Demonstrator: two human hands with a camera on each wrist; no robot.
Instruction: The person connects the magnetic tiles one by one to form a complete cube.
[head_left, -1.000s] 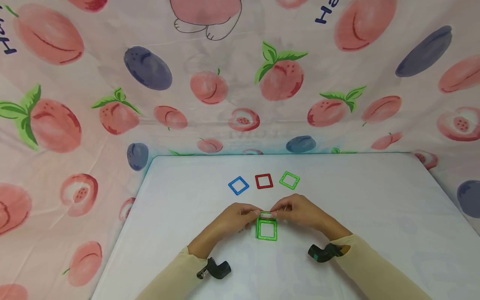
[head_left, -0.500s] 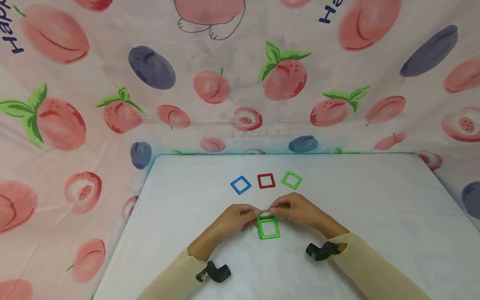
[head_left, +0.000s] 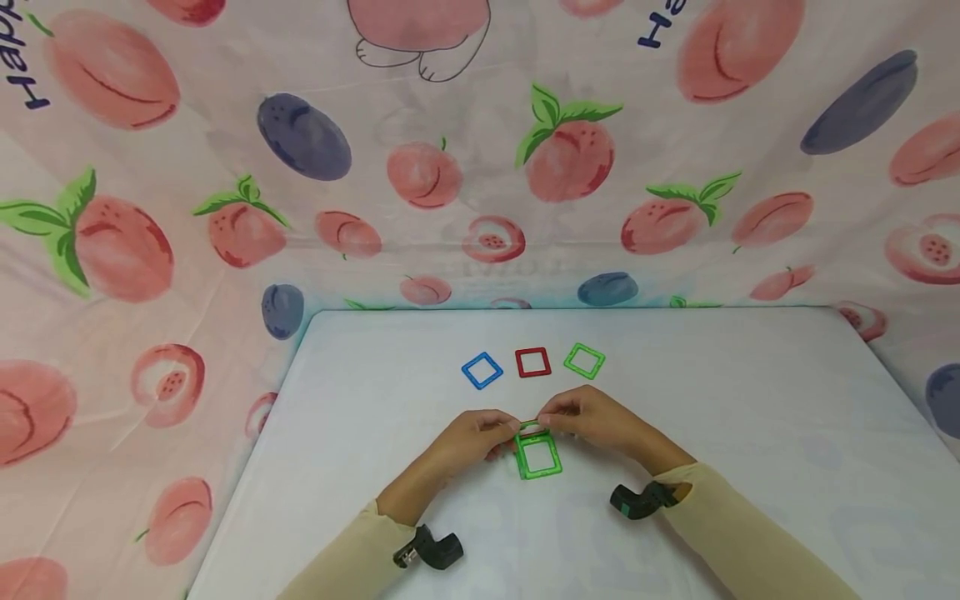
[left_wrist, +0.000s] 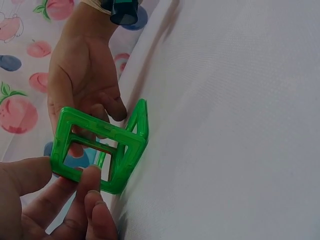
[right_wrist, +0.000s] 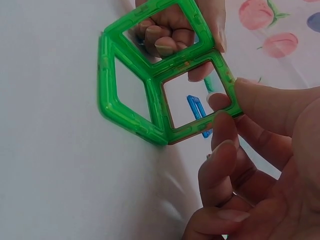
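Observation:
Three green square magnetic tiles [head_left: 542, 475] with open centres are joined edge to edge as a corner, between both hands. In the right wrist view one tile [right_wrist: 135, 122] extends to the left of two others that share an edge. A reddish edge [right_wrist: 187, 138] shows along the back of the tile nearest the right thumb. My left hand [head_left: 467, 442] pinches the left side of the upright part between thumb and fingers. My right hand [head_left: 600, 421] pinches its upper right corner, with the thumb on the front. The other fingers of each hand are bent.
Beyond the hands, a blue square tile [head_left: 482, 370], a red one [head_left: 533, 362] and a light green one [head_left: 584, 361] lie in a row on the white table [head_left: 712, 375]. A peach-print cloth [head_left: 450, 125] hangs behind the table. Black devices [head_left: 431, 547] sit at both wrists.
The joined green tiles have turned slightly, their near end swinging to the right. Both hands keep their pinch. The whole head view has shifted a little; the row of loose tiles looks the same.

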